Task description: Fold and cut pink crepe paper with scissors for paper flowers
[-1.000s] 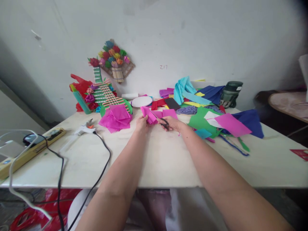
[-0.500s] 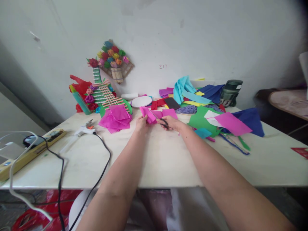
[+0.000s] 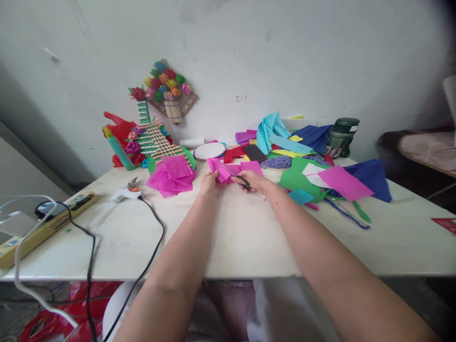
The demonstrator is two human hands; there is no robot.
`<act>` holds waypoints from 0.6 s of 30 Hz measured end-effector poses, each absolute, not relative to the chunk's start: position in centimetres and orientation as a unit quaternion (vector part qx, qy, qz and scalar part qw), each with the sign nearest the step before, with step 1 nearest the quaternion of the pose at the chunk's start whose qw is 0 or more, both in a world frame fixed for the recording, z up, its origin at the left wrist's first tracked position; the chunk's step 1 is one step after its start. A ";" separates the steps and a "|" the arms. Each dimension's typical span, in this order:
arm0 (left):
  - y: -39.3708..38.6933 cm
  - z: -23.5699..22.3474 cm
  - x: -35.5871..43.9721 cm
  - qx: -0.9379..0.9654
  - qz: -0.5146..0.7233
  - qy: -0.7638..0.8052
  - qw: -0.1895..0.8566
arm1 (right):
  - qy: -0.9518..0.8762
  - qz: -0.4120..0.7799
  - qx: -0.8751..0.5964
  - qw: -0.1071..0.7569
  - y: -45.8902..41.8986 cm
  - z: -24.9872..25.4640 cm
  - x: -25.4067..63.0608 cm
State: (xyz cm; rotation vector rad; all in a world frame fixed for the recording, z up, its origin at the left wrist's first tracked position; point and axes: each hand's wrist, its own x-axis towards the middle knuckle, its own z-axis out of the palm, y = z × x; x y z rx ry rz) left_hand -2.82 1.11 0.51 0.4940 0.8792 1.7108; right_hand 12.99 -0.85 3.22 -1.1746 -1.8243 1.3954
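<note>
In my right hand is a pair of black-handled scissors, its blades pointing left over pink paper. My left hand pinches that folded pink crepe paper by its near left edge. The blades lie against the paper; whether they are parted I cannot tell. More pink paper sits just behind my right hand. To the left of my left hand lies a stack of pink paper pieces, in front of a green guitar-shaped craft with paper flowers.
A glue gun with a black cord lies left, near a yellow power strip. A phone, purple yarn, green paper and a dark bottle are at the back and right. A flower craft leans on the wall.
Almost nothing differs. Both hands, the scissors and the pink paper stay in practically the same place.
</note>
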 end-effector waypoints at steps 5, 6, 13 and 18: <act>1.3 0.2 -3.0 0.220 0.714 0.373 0.550 | -0.699 0.522 -0.408 0.270 -0.4 2.8 13.5; 1.3 0.3 -3.0 0.220 0.713 0.371 0.553 | -0.700 0.523 -0.403 0.272 -0.3 2.8 13.5; 0.9 0.5 -2.8 0.222 0.703 0.370 0.566 | -0.680 0.542 -0.408 0.279 -0.4 2.8 13.5; 0.7 0.6 -2.6 0.225 0.701 0.362 0.572 | -0.676 0.535 -0.420 0.284 -0.5 3.0 13.4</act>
